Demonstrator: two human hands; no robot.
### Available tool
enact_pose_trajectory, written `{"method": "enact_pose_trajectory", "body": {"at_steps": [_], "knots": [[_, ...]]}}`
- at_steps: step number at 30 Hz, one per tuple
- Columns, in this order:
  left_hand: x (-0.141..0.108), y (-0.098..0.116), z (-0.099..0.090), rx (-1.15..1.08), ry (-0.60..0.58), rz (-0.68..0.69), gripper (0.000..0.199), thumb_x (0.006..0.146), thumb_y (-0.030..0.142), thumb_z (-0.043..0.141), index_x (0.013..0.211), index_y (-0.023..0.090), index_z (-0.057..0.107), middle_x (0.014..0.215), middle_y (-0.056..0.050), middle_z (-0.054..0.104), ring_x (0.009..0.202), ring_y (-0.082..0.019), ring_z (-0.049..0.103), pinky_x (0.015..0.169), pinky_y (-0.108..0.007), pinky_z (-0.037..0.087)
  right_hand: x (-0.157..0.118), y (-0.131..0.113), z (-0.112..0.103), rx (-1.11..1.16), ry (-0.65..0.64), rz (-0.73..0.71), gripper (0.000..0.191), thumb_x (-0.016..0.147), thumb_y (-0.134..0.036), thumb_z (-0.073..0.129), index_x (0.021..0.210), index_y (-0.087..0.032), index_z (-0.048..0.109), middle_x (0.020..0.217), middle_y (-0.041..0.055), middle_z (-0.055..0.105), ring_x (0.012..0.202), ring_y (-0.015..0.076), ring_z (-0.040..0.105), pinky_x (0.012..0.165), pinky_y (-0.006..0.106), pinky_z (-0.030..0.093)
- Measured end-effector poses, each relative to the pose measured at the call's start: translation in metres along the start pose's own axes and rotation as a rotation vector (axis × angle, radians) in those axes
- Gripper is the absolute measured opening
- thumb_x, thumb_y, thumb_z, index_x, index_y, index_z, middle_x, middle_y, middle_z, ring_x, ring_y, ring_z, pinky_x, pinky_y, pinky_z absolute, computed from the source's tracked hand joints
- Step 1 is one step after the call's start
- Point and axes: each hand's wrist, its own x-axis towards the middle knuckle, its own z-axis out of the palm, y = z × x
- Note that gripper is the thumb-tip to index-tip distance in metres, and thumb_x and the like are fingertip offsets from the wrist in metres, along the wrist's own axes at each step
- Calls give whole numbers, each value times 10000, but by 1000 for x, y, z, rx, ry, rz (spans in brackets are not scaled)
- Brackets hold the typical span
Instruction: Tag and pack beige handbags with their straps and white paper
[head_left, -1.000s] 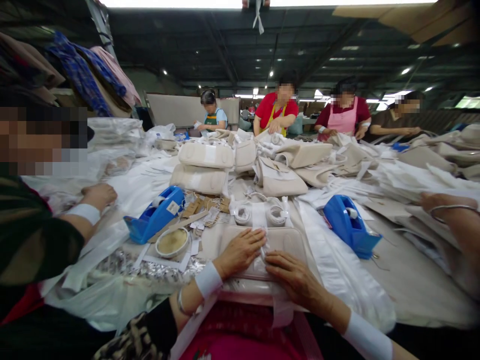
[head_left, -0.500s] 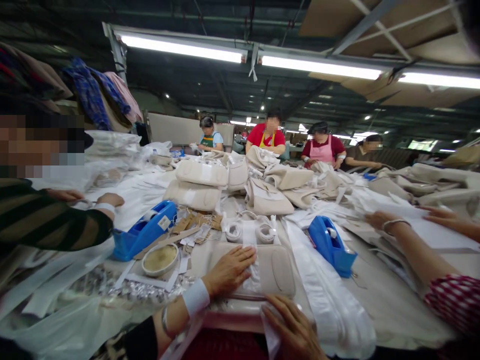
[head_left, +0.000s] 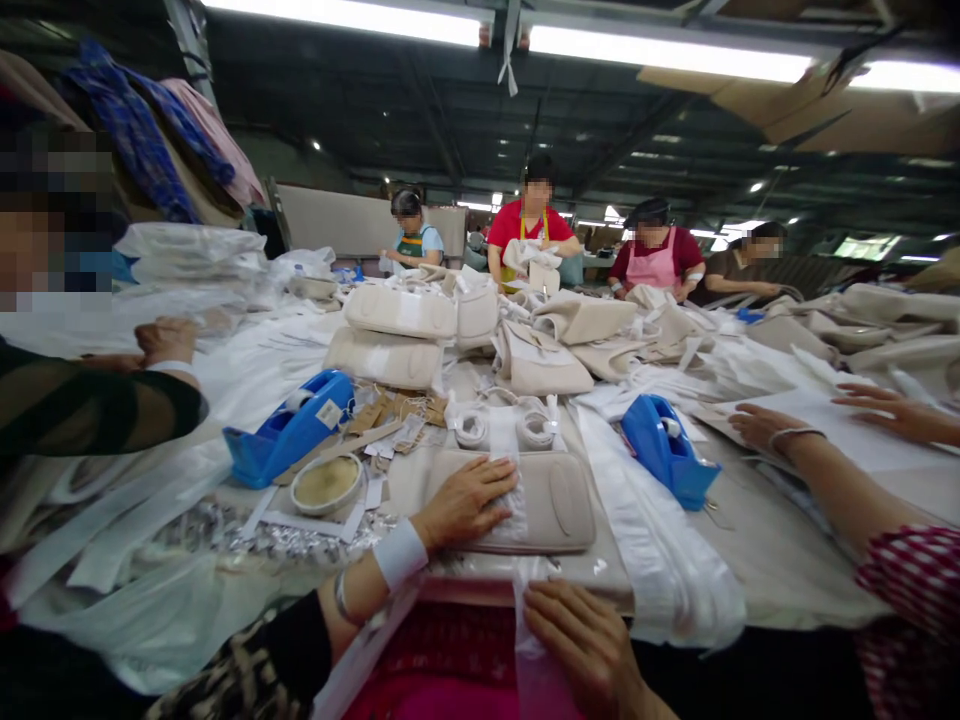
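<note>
A beige bag (head_left: 559, 505) lies flat at the table's front edge, with a translucent white strip running across its middle. My left hand (head_left: 466, 505) rests on the bag and that strip, palm down with its fingers stretched out. Below the bag, my right hand (head_left: 581, 635) is closed at the edge, fingers together on a translucent plastic strip (head_left: 534, 625) that hangs down in front; its thumb is hidden. Just behind the bag, two white-wrapped strap coils (head_left: 472, 430) stand side by side.
Blue tape dispensers stand left (head_left: 289, 430) and right (head_left: 667, 455). A round dish (head_left: 326, 484) sits beside cardboard tags (head_left: 386, 415). White plastic sleeves (head_left: 660, 550) lie at right. Beige bags (head_left: 401, 310) are piled behind. Co-workers' hands are at both sides.
The view has tilted down, so the scene sits higher. My right hand and its plastic strip have shifted slightly away from the bag. My left hand remains on the bag.
</note>
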Motion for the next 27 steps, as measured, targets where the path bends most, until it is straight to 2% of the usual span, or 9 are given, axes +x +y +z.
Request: {"method": "enact_pose_trajectory", "body": {"at_steps": [7, 11, 14, 16, 19, 21, 24, 27], "knots": [[1, -4, 5, 18, 7, 8, 602, 855, 482, 649, 1369, 197, 516, 1495, -101, 440, 1414, -218, 361, 1207, -427, 223, 8, -15, 5, 20, -3, 42, 384, 885, -5, 342, 1037, -115, 677, 976, 109, 758, 985, 191, 705, 903, 352, 582], [2, -3, 6, 34, -4, 0, 611, 858, 514, 633, 1367, 197, 516, 1500, -99, 433, 1416, -213, 356, 1207, -425, 225, 15, -25, 6, 53, 40, 52, 345, 924, -53, 353, 1029, -119, 675, 941, 84, 765, 950, 185, 714, 866, 310, 586], [1, -2, 5, 43, -4, -1, 608, 862, 511, 628, 1369, 197, 509, 1501, -99, 434, 1418, -215, 352, 1205, -429, 226, 32, -22, 3, 157, 41, 107, 330, 925, -61, 362, 1007, -137, 673, 906, 67, 763, 877, 168, 717, 816, 281, 579], [1, -1, 5, 54, 5, 2, 591, 872, 504, 615, 1365, 196, 511, 1497, -97, 440, 1418, -223, 348, 1208, -441, 212, 49, -9, 1, 270, 10, 214, 306, 907, -55, 400, 993, -159, 675, 895, 57, 750, 833, 153, 702, 768, 259, 564], [-1, 2, 4, 74, 23, 10, 534, 893, 398, 597, 1376, 194, 494, 1493, -90, 446, 1411, -236, 347, 1214, -456, 184, 80, 26, 2, 396, -23, 398, 330, 869, -38, 448, 999, -212, 696, 960, 41, 718, 894, 149, 664, 782, 248, 525], [-2, 2, 4, 73, 37, 18, 497, 868, 288, 597, 1347, 186, 517, 1456, -90, 487, 1386, -241, 376, 1213, -454, 192, 99, 54, 9, 391, -39, 491, 363, 829, -28, 469, 985, -240, 720, 955, 35, 693, 912, 161, 638, 792, 260, 499], [-2, 2, 5, 25, 38, 21, 342, 825, 201, 573, 1163, 178, 619, 1288, -88, 606, 1283, -241, 471, 1192, -447, 253, 119, 90, 24, 323, -89, 642, 243, 829, -105, 539, 836, -234, 744, 813, 24, 633, 772, 159, 598, 708, 264, 456], [-3, 1, 6, -35, 82, -40, 312, 803, 105, 492, 1098, 142, 587, 1163, -116, 620, 1186, -236, 520, 1143, -435, 342, 126, 113, 41, 287, -129, 771, 212, 860, -201, 578, 691, -220, 704, 736, 2, 599, 692, 141, 568, 694, 265, 421]]}}
